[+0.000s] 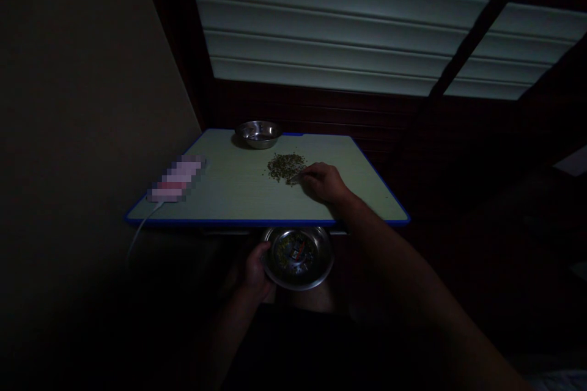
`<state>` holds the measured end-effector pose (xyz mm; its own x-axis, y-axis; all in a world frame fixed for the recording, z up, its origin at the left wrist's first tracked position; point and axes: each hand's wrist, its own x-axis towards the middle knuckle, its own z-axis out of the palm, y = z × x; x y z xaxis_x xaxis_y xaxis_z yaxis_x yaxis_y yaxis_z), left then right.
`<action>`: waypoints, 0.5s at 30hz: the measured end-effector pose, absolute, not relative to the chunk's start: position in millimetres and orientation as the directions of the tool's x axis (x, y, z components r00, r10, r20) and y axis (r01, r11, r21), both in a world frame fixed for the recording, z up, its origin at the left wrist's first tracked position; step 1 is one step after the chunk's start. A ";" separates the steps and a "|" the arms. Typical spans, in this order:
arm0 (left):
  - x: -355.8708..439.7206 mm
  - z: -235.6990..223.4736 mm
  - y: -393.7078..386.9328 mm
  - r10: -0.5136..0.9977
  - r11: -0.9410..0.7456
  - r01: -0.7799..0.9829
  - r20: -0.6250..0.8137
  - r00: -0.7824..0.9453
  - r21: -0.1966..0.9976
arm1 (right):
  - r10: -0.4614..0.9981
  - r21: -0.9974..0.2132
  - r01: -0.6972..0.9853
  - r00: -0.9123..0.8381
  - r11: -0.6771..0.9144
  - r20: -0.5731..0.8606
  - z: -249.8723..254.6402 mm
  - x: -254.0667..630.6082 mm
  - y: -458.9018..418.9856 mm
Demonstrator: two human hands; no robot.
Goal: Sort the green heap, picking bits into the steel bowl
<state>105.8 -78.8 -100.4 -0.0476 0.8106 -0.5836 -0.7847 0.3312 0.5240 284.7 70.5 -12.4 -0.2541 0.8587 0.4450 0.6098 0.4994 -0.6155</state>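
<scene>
My left hand (257, 269) grips the rim of a shiny metal bowl (328, 266) just below the table's front edge. Inside that bowl lie small greenish bits and a reddish item (299, 250) too dim to name. Over the table, my right hand (323, 182) is closed around a thin, shiny tool (296, 177) whose kind I cannot make out. Its tip touches the near right side of a spread pile of small green-brown grains (282, 166), possibly beans or seeds.
A second metal bowl (259, 135) stands at the back of the pale, blue-edged table (229, 195). At the left lies a blurred-out pinkish device (177, 180), with a white cable (142, 226) hanging over the edge. A wall is on the left; slatted panels (321, 30) rise behind.
</scene>
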 end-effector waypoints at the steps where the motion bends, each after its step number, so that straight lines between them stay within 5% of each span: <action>1: 105.9 -100.0 -78.8 0.810 0.331 -0.785 -0.585 -0.049 0.524 | 0.863 -0.648 0.579 -0.241 0.495 0.443 -12.9 284.9 70.4; 7: 105.7 -99.9 -78.7 0.811 0.323 -0.782 -0.581 -0.062 0.533 | 0.921 -0.803 0.469 -0.066 0.368 0.384 -14.0 286.5 72.2; 15: 105.5 -100.5 -78.6 0.804 0.337 -0.778 -0.592 -0.056 0.531 | 0.946 -0.783 0.540 -0.088 0.308 0.312 -15.3 286.7 73.7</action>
